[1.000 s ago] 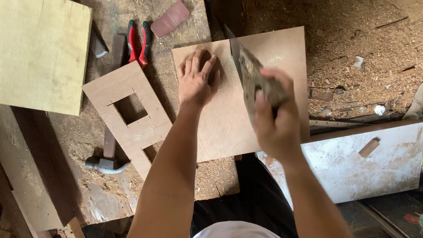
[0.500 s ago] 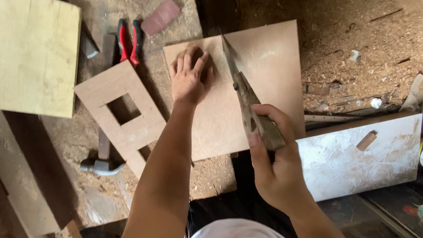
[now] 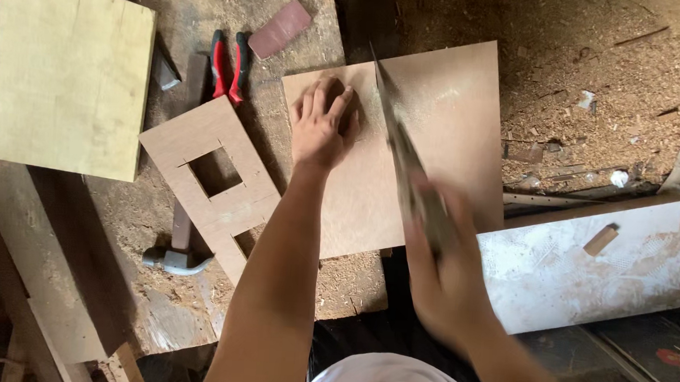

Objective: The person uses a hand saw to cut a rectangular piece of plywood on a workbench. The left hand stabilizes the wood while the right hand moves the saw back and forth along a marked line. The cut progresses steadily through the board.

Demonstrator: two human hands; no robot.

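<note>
Fingers (image 3: 325,105) of the left hand (image 3: 320,128) lie spread and flat on the brown plywood panel (image 3: 451,135), pressing it down near its far left corner. Those of the right hand (image 3: 448,278) are wrapped tight around the handle of a handsaw (image 3: 400,151), though motion blur smears both hand and handle, so the exact grip is hard to make out. The saw's blade runs across the panel from its far edge toward the person, just right of the left hand without touching it. The panel's near edge hangs over a dark gap at the sawdust-covered tabletop (image 3: 178,20). To its right the panel has open room; to its left lie a cut-out wooden piece (image 3: 203,133), red-handled pliers (image 3: 229,61) and a hammer (image 3: 175,256), whose handle is partly hidden under the cut-out piece. A pale yellow board (image 3: 71,76) sits well apart at far left. A white-painted board (image 3: 584,266) lies just beside the panel's near right corner.
</note>
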